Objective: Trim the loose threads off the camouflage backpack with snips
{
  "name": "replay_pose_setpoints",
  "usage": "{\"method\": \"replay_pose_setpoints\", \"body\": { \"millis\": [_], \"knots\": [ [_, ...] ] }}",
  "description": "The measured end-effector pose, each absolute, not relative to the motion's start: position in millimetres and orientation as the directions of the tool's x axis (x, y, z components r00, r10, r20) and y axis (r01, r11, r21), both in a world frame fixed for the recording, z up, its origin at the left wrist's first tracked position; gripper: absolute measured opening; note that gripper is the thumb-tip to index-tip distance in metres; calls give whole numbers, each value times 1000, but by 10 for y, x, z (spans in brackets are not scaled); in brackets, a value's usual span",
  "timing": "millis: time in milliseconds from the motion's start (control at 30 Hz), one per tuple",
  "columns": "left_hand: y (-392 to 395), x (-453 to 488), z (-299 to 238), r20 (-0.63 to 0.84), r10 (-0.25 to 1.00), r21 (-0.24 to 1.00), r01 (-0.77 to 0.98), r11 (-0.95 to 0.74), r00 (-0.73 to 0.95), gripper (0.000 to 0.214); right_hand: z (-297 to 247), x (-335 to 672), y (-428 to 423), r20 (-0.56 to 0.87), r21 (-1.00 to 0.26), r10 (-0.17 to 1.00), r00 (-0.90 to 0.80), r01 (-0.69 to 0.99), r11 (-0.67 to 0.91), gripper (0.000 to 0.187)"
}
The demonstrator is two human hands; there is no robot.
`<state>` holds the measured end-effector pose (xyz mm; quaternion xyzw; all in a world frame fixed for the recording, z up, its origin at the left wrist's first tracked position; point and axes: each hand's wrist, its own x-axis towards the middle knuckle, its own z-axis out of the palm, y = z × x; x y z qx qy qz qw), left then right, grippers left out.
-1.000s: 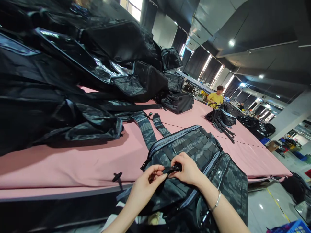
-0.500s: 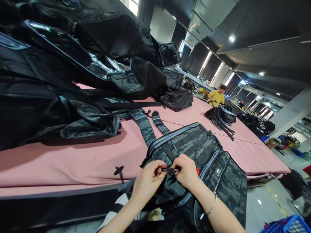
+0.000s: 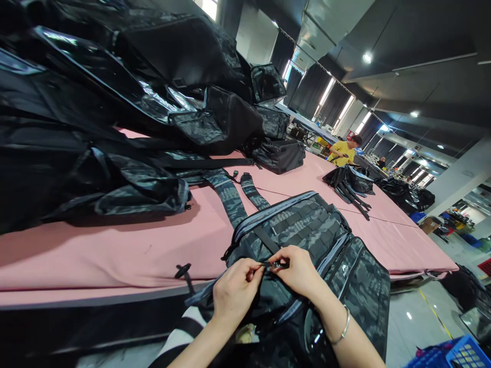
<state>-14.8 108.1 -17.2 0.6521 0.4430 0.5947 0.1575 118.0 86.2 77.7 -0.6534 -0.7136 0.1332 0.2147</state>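
Note:
A dark camouflage backpack (image 3: pixel 307 225) lies at the near edge of the table, its zipped front panels facing up. Over it, my left hand (image 3: pixel 235 287) is closed, thumb and finger pinching the end of a black webbing strap. My right hand (image 3: pixel 297 270) pinches a small black buckle (image 3: pixel 281 265) just beside the left fingertips. The strap (image 3: pixel 265 239) runs up from the fingers across the pack. Fingers partly hide how strap and buckle are joined. Two padded shoulder straps (image 3: pixel 228 197) stretch out behind the pack.
A big heap of black and camouflage bags (image 3: pixel 172 61) covers the left of the pink-covered table (image 3: pixel 207 230). Another bag (image 3: pixel 349 181) lies farther along, near a person in a yellow top (image 3: pixel 342 152). At bottom right is a blue crate (image 3: pixel 456 352).
Both hands stay at the strap and buckle; the left has turned, its fingers more curled. A red patch beside the right hand is now mostly covered. The person in yellow has shifted slightly.

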Motion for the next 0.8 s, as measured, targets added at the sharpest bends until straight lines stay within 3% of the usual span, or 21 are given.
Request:
{"method": "replay_pose_setpoints", "body": {
  "millis": [100, 200, 333, 500, 633, 800],
  "knots": [
    [1065, -140, -153, 651, 753, 720, 393, -572, -95, 21, 824, 1183, 820, 106, -532, 994, -39, 842, 90, 16],
    [1065, -141, -139, 632, 771, 728, 397, -559, -75, 20, 821, 1162, 804, 113, -496, 994, 5, 867, 52, 18],
    [1104, -214, -103, 478, 878, 832, 310, -460, 18, 15, 783, 1138, 817, 92, -434, 995, 35, 901, 9, 19],
    [1189, -384, 17, 332, 915, 900, 214, -380, 231, 30, 758, 1158, 835, 100, -453, 995, 19, 891, 28, 17],
    [1302, -450, 140, 226, 902, 912, 246, -328, 368, 33, 750, 1167, 837, 97, -452, 995, 12, 891, 34, 18],
    [1364, -421, 254, 131, 899, 885, 360, -296, 418, 23, 742, 1152, 836, 83, -449, 996, 43, 893, -1, 16]
  ]
}}
